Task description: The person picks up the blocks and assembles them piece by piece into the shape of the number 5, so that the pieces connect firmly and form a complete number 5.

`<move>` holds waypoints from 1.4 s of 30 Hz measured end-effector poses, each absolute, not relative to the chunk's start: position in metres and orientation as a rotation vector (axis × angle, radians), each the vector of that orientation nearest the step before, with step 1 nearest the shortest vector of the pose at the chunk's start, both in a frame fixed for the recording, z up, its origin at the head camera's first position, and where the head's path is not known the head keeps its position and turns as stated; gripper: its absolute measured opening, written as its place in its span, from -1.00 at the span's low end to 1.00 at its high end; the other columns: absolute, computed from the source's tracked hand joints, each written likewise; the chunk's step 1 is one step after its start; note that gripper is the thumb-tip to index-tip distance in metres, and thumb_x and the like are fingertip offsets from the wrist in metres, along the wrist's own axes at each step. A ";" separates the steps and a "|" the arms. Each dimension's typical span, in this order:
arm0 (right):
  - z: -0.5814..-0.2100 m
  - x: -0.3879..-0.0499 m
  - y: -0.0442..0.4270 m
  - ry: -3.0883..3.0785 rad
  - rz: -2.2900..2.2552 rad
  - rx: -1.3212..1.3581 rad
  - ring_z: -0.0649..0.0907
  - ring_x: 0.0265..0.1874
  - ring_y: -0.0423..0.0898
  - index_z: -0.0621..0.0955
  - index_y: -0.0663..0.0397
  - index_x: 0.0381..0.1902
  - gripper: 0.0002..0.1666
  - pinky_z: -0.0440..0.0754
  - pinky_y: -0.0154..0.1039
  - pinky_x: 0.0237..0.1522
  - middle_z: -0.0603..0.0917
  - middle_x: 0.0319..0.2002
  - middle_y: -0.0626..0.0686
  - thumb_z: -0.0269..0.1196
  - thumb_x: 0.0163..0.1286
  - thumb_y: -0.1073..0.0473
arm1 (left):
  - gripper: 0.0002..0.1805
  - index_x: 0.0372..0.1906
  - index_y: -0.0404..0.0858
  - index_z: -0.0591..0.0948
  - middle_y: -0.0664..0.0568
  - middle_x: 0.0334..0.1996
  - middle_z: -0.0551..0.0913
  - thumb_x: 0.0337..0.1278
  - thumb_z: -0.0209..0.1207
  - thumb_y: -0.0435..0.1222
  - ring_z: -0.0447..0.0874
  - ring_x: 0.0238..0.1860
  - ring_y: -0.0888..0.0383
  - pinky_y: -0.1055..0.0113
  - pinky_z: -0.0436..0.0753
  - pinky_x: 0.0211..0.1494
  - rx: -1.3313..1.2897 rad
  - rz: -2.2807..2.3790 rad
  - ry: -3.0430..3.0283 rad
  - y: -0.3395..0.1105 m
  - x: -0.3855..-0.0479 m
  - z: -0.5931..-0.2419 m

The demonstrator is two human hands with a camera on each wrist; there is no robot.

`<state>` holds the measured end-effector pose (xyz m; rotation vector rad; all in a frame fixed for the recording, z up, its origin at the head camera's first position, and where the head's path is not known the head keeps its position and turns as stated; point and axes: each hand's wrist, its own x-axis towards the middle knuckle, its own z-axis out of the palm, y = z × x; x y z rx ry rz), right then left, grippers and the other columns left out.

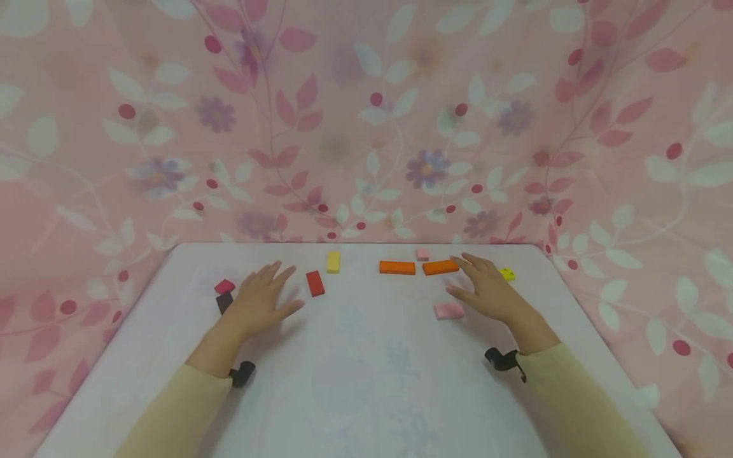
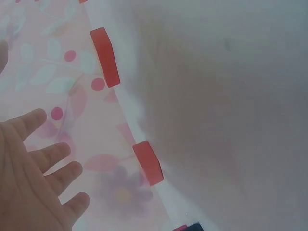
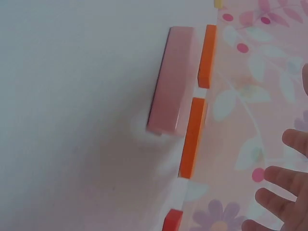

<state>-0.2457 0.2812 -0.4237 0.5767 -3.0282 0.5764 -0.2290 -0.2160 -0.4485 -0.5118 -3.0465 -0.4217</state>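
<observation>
Left hand (image 1: 260,302), left-centre of the head frame: fingers spread, gripping nothing. Right hand (image 1: 489,291), right of centre: fingers loosely extended, grip likewise empty. 9 blocks counted on the white table (image 1: 343,394), mostly across the middle band of the frame. Far left, a crimson block (image 1: 224,287) close by a black block (image 1: 224,303), the latter partly behind the left hand; contact between these 2 uncertain. Nearer the centre, a red block (image 1: 315,284), tilted, and a pale yellow block (image 1: 333,263) just above and right of it. Right of centre, 2 orange blocks, 1 on the left (image 1: 397,268) and 1 on the right (image 1: 440,267), nearly in line with a slight gap; a small pink block (image 1: 422,254) above that gap, a larger pink block (image 1: 448,311) lower down. A bright yellow block (image 1: 507,274) is partly masked by the right hand. Progress, as judged: pieces laid out, no stack or built shape visible, so any handling of them looks undone.
</observation>
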 end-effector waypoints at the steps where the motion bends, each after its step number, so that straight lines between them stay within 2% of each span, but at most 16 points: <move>1: -0.424 -0.247 0.279 -3.028 0.587 0.573 0.10 0.48 0.31 0.21 -0.05 0.56 -0.04 0.08 0.42 0.36 0.12 0.54 0.25 0.16 0.39 -0.38 | -0.01 0.58 -0.05 0.15 -0.23 0.55 0.07 0.20 -0.04 0.43 -0.05 0.54 -0.26 -0.26 -0.11 0.50 -0.519 -0.432 -3.036 -0.215 -0.230 -0.449; 12: -0.428 -0.267 0.246 -3.022 0.693 0.552 0.15 0.48 0.23 0.30 -0.11 0.52 -0.17 0.26 0.36 0.32 0.20 0.51 0.17 0.18 0.43 -0.29 | -0.10 0.53 -0.13 0.26 -0.21 0.52 0.18 0.27 0.07 0.31 0.09 0.50 -0.22 -0.21 0.02 0.50 -0.582 -0.523 -2.966 -0.192 -0.246 -0.451; 19: -0.428 -0.281 0.228 -2.973 0.710 0.557 0.25 0.43 0.22 0.39 0.00 0.45 -0.28 0.29 0.27 0.35 0.29 0.45 0.20 0.18 0.47 -0.19 | -0.20 0.48 -0.17 0.34 -0.21 0.47 0.26 0.30 0.12 0.19 0.16 0.47 -0.21 -0.22 0.12 0.47 -0.609 -0.515 -2.936 -0.174 -0.263 -0.450; 27: -0.440 -0.301 0.210 -2.926 0.865 0.532 0.40 0.27 0.18 0.51 0.08 0.33 -0.43 0.35 0.19 0.34 0.43 0.28 0.17 0.26 0.46 -0.02 | -0.20 0.50 -0.19 0.30 -0.22 0.49 0.23 0.36 0.07 0.20 0.12 0.49 -0.22 -0.21 0.10 0.48 -0.616 -0.623 -2.986 -0.159 -0.281 -0.448; 34: -0.448 -0.316 0.199 -2.884 0.948 0.538 0.57 0.07 0.18 0.57 0.20 0.24 -0.48 0.53 0.10 0.15 0.53 0.07 0.24 0.31 0.42 0.05 | -0.25 0.46 -0.22 0.34 -0.21 0.43 0.30 0.35 0.12 0.13 0.23 0.43 -0.24 -0.16 0.16 0.47 -0.555 -0.752 -2.970 -0.154 -0.298 -0.456; 38: -0.450 -0.325 0.192 -2.897 0.952 0.549 0.58 -0.02 0.18 0.58 0.24 0.21 -0.48 0.54 0.07 0.11 0.55 0.01 0.27 0.30 0.42 0.04 | -0.24 0.48 -0.22 0.31 -0.21 0.41 0.30 0.36 0.13 0.11 0.25 0.42 -0.22 -0.11 0.19 0.48 -0.509 -0.805 -2.975 -0.151 -0.309 -0.463; 42: -0.452 -0.332 0.188 -2.968 0.930 0.497 0.56 -0.04 0.15 0.58 0.18 0.23 -0.48 0.51 0.05 0.09 0.56 0.03 0.25 0.30 0.42 0.01 | -0.24 0.50 -0.22 0.29 -0.25 0.41 0.28 0.36 0.13 0.08 0.24 0.42 -0.24 -0.11 0.21 0.46 -0.427 -0.851 -2.982 -0.149 -0.320 -0.465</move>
